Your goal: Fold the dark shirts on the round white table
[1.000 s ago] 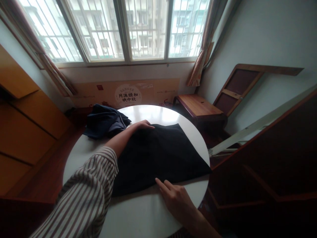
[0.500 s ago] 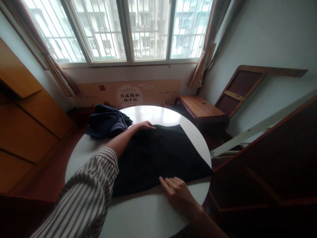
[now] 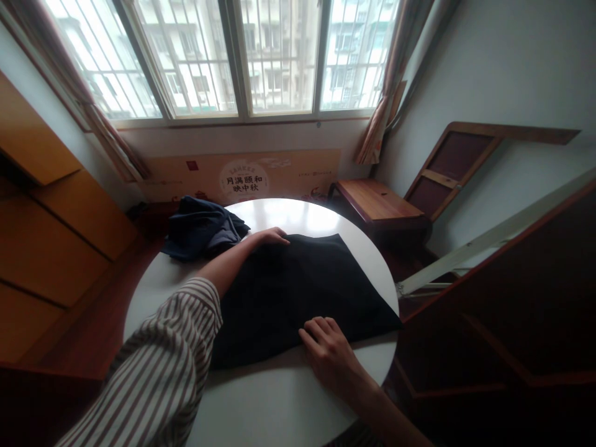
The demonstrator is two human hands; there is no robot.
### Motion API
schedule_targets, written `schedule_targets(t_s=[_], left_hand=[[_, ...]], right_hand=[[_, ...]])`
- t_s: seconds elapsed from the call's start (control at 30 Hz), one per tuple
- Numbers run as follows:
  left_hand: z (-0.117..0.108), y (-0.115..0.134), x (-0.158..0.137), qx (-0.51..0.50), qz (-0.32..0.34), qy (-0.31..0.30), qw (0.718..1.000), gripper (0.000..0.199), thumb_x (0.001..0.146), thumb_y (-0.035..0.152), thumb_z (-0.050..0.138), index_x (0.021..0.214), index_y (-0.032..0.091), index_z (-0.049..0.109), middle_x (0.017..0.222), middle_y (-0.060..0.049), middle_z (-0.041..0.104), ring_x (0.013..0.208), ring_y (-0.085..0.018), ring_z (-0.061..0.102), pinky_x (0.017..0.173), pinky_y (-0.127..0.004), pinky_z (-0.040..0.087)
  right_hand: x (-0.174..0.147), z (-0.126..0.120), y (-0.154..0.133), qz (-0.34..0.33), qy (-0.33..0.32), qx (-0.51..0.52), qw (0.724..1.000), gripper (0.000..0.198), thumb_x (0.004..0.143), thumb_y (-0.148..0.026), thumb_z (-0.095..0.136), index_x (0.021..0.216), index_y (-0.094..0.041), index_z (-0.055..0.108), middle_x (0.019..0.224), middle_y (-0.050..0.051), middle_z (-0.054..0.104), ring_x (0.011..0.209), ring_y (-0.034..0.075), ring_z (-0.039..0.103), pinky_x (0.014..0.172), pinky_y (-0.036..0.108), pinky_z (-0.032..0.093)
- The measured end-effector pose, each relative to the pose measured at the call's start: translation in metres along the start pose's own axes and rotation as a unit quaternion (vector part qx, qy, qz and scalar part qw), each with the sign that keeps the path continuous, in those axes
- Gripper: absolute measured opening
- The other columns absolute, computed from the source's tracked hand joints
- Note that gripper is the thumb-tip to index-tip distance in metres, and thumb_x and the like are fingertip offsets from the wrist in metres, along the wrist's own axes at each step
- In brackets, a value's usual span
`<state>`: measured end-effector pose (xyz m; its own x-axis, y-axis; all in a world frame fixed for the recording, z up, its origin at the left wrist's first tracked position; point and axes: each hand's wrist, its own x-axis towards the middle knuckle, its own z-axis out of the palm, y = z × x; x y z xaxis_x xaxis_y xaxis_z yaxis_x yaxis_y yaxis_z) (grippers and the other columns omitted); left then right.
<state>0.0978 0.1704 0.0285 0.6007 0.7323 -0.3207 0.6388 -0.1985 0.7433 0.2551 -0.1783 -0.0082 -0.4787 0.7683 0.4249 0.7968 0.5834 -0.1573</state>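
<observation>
A black garment [image 3: 316, 279] lies spread and fairly flat over the round white table; its exact kind is not clear. At its far edge is my left hand [image 3: 272, 236], reaching across with the fingers closed at the cloth's border. My right hand [image 3: 326, 344] is at the near edge, its fingers bent over the cloth and the thumb close to the hem. The right fingertips appear closed on that edge. Part of the garment's left side is hidden by my left forearm in its striped sleeve.
A crumpled dark blue garment [image 3: 200, 228] sits at the table's back left, beside my left forearm. The white table [image 3: 261, 403] has a rounded edge. A wooden bench [image 3: 379, 202] stands behind on the right, and a dark wooden panel [image 3: 503, 323] rises on the right.
My right hand has moved slightly up onto the garment's near edge, and its fingers have bent over the cloth. My left hand has barely shifted.
</observation>
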Motion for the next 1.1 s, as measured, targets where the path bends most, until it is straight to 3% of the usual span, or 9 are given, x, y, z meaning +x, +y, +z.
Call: schedule_targets(t_s=[0.1,0.23,0.43,0.57,0.67,0.77,0.87,0.97,1.1], left_hand=[[0.002,0.0,0.001,0.008,0.005,0.011,1.0,0.028,0.069,0.033,0.078,0.09,0.015,0.074,0.096,-0.006,0.075,0.092,-0.022,0.068,0.082,-0.026,0.051],[0.006,0.001,0.004,0.021,0.01,0.032,0.999,0.031,0.066,0.032,0.079,0.091,0.015,0.074,0.096,-0.006,0.075,0.095,-0.023,0.066,0.082,-0.027,0.051],[0.009,0.001,0.001,0.013,0.013,0.029,0.999,0.026,0.071,0.031,0.074,0.091,0.014,0.074,0.094,-0.006,0.075,0.089,-0.022,0.068,0.078,-0.027,0.052],[0.008,0.002,0.0,0.011,0.012,0.029,0.999,0.023,0.071,0.03,0.074,0.088,0.014,0.074,0.092,-0.006,0.075,0.086,-0.021,0.068,0.077,-0.028,0.053],[0.007,0.003,0.002,0.013,0.008,0.026,1.0,0.023,0.07,0.028,0.074,0.088,0.014,0.074,0.091,-0.006,0.075,0.087,-0.022,0.068,0.077,-0.028,0.053],[0.005,0.004,0.003,0.017,0.004,0.017,1.0,0.022,0.069,0.024,0.071,0.089,0.015,0.074,0.089,-0.005,0.075,0.088,-0.022,0.069,0.078,-0.027,0.054],[0.001,0.005,0.002,0.025,0.001,0.007,1.0,0.023,0.069,0.021,0.066,0.09,0.015,0.074,0.089,-0.004,0.075,0.088,-0.022,0.069,0.079,-0.028,0.054],[0.0,0.008,0.0,0.037,0.0,0.0,0.999,0.022,0.069,0.018,0.064,0.089,0.014,0.073,0.09,-0.005,0.075,0.089,-0.022,0.069,0.08,-0.028,0.054],[0.004,0.015,-0.007,0.062,0.001,0.0,0.998,0.022,0.072,0.018,0.062,0.091,0.014,0.072,0.09,-0.005,0.075,0.091,-0.022,0.069,0.081,-0.028,0.054]], right_hand=[[-0.006,-0.007,0.008,0.022,0.002,0.034,0.999,0.03,0.083,-0.008,0.061,0.111,-0.017,0.064,0.108,0.01,0.064,0.105,0.025,0.055,0.095,0.043,0.043],[-0.018,-0.03,0.037,0.118,0.044,0.07,0.99,0.038,0.087,-0.034,0.068,0.121,-0.019,0.061,0.118,0.012,0.062,0.112,0.028,0.056,0.097,0.046,0.048],[-0.044,-0.045,0.089,0.188,0.061,-0.048,0.979,0.057,0.082,-0.057,0.068,0.124,-0.019,0.062,0.123,0.015,0.059,0.118,0.036,0.054,0.101,0.06,0.042],[-0.053,-0.044,0.101,0.207,0.072,-0.044,0.975,0.057,0.085,-0.055,0.064,0.13,-0.02,0.058,0.126,0.015,0.057,0.118,0.034,0.054,0.1,0.055,0.045],[-0.044,-0.046,0.086,0.153,0.051,-0.035,0.986,0.053,0.086,-0.047,0.067,0.13,-0.018,0.058,0.13,0.016,0.055,0.123,0.034,0.052,0.102,0.054,0.045],[-0.023,-0.045,0.049,0.02,0.004,-0.026,0.999,0.046,0.088,-0.037,0.066,0.128,-0.016,0.059,0.132,0.015,0.058,0.132,0.033,0.044,0.111,0.057,0.036],[0.0,-0.039,0.01,-0.084,-0.07,0.013,0.994,0.05,0.091,-0.037,0.062,0.135,-0.014,0.055,0.137,0.012,0.057,0.135,0.029,0.042,0.118,0.052,0.028],[0.016,-0.025,-0.01,-0.103,-0.09,-0.011,0.991,0.045,0.093,-0.021,0.054,0.137,-0.009,0.053,0.137,0.014,0.057,0.131,0.029,0.046,0.116,0.048,0.032],[0.02,-0.015,-0.01,-0.061,-0.104,-0.022,0.992,0.047,0.087,-0.009,0.052,0.134,-0.008,0.056,0.135,0.017,0.059,0.127,0.031,0.05,0.11,0.05,0.039]])
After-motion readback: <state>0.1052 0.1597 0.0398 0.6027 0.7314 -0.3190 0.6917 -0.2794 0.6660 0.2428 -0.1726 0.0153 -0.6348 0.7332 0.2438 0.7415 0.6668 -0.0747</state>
